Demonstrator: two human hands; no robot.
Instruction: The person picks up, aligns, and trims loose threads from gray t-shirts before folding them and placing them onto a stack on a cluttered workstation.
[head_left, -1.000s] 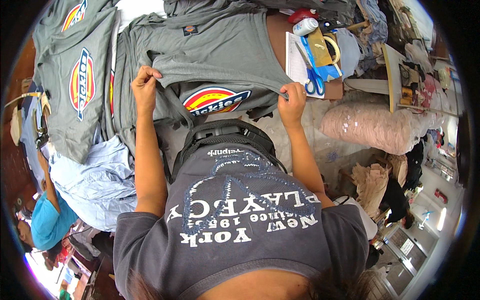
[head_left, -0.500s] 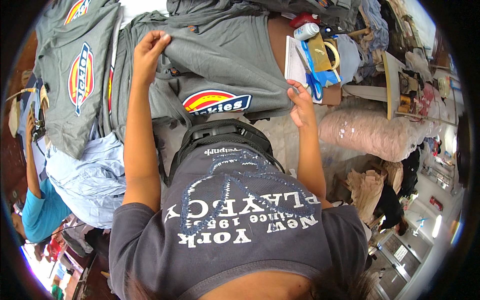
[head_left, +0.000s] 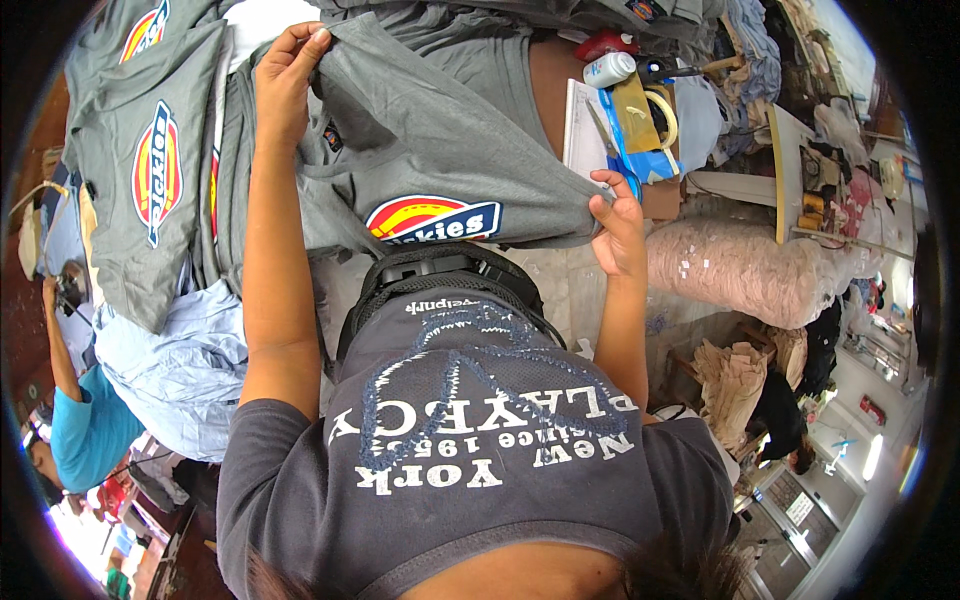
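Note:
A grey T-shirt (head_left: 440, 150) with a red, yellow and blue printed logo stretches between my two hands over the table in front of me. My left hand (head_left: 288, 85) pinches its far left edge, raised off the cloth below. With thumb and fingers closed, my right hand (head_left: 618, 222) grips the shirt's right corner, close to the blue-handled scissors (head_left: 628, 172). The logo lies near the table's front edge, its lower part turned out of sight. Under and beyond the held shirt are more grey garments.
More grey printed T-shirts (head_left: 150, 170) lie to the left, above light blue cloth (head_left: 180, 365). At the right are a notepad (head_left: 582, 125), a white bottle (head_left: 608, 70) and a tape roll (head_left: 662, 118). A plastic-wrapped pink roll (head_left: 730, 272) lies beyond. A co-worker in blue (head_left: 95, 425) is at far left.
My left hand has moved up and slightly left, lifting the shirt's far edge. My right hand has shifted right and nearer, drawing the cloth tauter. The co-worker's arm has moved slightly.

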